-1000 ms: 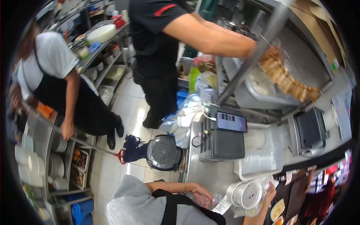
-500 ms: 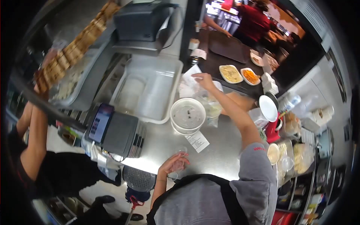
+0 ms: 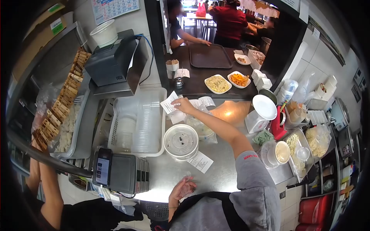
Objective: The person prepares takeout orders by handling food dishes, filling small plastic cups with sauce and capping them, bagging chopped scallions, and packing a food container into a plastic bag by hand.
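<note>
My right hand [image 3: 184, 105] pinches a white paper slip [image 3: 169, 103] above the far part of the steel counter [image 3: 162, 179]. My left hand [image 3: 182, 189] is closed round a small clear plastic cup [image 3: 187, 186] near the counter's front edge. Between the hands stands a white round tub [image 3: 181, 141] with a clear lid, and a printed receipt [image 3: 201, 162] lies partly beneath it. A clear plastic bag [image 3: 200, 128] with contents rests right of the tub. More printed slips [image 3: 204, 101] lie behind it.
Left are a bin of clear containers [image 3: 163, 127], a phone [image 3: 103, 167] on a grey box and a printer [image 3: 110, 63]. Noodle and orange-food dishes [image 3: 218, 84] and a tray [image 3: 210, 56] sit on the pass ledge. A scale [image 3: 256, 120] stands right. A co-worker's arms [image 3: 50, 184] are at far left.
The view has swung from the floor and the co-workers towards the counter and pass window. My right hand has lifted a paper slip. My left hand still has the small cup.
</note>
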`<state>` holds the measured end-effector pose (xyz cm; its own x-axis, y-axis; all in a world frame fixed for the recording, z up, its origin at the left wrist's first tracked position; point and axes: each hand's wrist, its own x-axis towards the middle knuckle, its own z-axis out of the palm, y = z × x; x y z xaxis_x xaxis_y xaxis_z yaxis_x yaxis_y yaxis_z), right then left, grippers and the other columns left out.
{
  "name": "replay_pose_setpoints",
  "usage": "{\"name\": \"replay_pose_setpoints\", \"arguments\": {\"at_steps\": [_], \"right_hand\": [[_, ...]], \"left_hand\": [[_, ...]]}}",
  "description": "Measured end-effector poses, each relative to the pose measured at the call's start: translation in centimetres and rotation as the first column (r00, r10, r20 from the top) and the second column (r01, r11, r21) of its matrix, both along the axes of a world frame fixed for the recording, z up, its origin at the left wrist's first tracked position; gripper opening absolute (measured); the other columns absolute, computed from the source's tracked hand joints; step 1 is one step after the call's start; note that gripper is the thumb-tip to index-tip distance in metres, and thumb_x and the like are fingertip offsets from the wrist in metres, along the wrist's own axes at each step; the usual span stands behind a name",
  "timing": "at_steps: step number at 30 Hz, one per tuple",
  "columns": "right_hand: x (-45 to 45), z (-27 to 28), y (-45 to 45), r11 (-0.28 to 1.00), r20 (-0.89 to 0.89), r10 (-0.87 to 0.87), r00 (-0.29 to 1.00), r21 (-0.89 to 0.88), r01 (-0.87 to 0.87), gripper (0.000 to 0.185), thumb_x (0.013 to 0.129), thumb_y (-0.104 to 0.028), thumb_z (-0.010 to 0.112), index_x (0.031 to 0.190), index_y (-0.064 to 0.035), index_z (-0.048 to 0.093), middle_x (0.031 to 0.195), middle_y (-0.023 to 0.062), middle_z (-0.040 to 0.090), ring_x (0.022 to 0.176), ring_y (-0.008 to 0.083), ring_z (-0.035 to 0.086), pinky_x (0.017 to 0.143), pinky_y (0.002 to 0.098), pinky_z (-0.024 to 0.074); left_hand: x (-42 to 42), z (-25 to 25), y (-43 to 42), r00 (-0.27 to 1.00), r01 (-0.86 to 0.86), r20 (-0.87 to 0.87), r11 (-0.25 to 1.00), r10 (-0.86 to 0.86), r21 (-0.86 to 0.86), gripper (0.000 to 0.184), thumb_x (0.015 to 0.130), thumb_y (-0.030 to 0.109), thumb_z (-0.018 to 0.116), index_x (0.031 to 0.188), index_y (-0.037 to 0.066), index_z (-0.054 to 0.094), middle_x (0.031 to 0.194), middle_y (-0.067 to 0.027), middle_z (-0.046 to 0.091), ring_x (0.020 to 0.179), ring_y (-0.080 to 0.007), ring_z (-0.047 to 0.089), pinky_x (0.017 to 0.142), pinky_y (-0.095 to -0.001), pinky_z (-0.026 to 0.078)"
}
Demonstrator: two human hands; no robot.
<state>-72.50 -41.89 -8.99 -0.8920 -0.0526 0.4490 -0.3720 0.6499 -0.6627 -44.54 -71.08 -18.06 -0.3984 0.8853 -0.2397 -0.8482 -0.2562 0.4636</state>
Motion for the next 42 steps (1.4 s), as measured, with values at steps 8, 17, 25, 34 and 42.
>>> {"name": "replay_pose_setpoints", "arguments": {"at_steps": [8,17,25,34,42], "right_hand": [[-0.7,0.2,-0.7,0.956,0.175,-0.109,0.978,-0.250,0.151,0.031,0.065,0.006,0.054,0.090,-0.0067,0.069,0.087,0.0158,0.065,0.079,0.0248,0.064,0.076,0.0314,0.0500],[-3.3,-0.1,-1.1,0.589,0.420,0.172,0.891,-0.769,0.248,0.029,0.064,0.014,0.049,0.086,0.0035,0.065,0.088,0.0127,0.062,0.073,0.0236,0.062,0.063,0.0328,0.0570],[-9.3,-7.2,1.7,0.890,0.472,-0.230,0.851,0.457,-0.013,0.044,0.064,0.000,0.051,0.103,-0.0155,0.065,0.103,0.0120,0.062,0.101,0.0306,0.056,0.085,0.0362,0.0454],[-1.5,0.4,4.1,0.849,0.410,-0.282,0.868,0.527,0.027,0.051,0.074,-0.020,0.057,0.123,-0.0107,0.049,0.122,0.0181,0.046,0.121,0.0392,0.032,0.099,0.0430,0.0315],[32.2,11.4,4.9,0.988,-0.075,0.019,0.997,-0.153,-0.031,0.027,0.083,-0.021,0.058,0.105,-0.0039,0.058,0.096,0.0115,0.059,0.091,0.0220,0.057,0.080,0.0331,0.0457]], "left_hand": [[0.2,0.4,0.1,1.000,-0.007,0.006,1.000,0.007,-0.020,0.041,0.092,0.035,0.041,0.119,0.005,0.046,0.092,-0.0185,0.061,0.067,-0.0207,0.052,0.066,-0.0313,0.041],[0.8,1.4,0.2,0.998,-0.060,0.020,0.993,0.062,-0.099,0.047,0.089,0.038,0.046,0.119,0.001,0.044,0.090,-0.0155,0.061,0.068,-0.0196,0.052,0.064,-0.0292,0.042],[0.6,1.3,0.1,0.995,-0.035,0.088,0.995,0.043,-0.090,0.045,0.089,0.036,0.048,0.121,0.004,0.043,0.091,-0.0143,0.059,0.070,-0.0177,0.051,0.065,-0.0278,0.042],[1.0,-0.3,0.0,0.987,-0.061,-0.152,0.996,0.050,-0.069,0.045,0.090,0.039,0.043,0.120,0.005,0.044,0.092,-0.0116,0.060,0.074,-0.0169,0.052,0.068,-0.0285,0.042],[6.1,4.0,0.7,0.947,-0.009,-0.322,0.999,-0.004,-0.037,0.048,0.090,0.042,0.041,0.114,0.001,0.045,0.079,-0.0143,0.059,0.061,-0.0178,0.049,0.061,-0.0290,0.040]]}}
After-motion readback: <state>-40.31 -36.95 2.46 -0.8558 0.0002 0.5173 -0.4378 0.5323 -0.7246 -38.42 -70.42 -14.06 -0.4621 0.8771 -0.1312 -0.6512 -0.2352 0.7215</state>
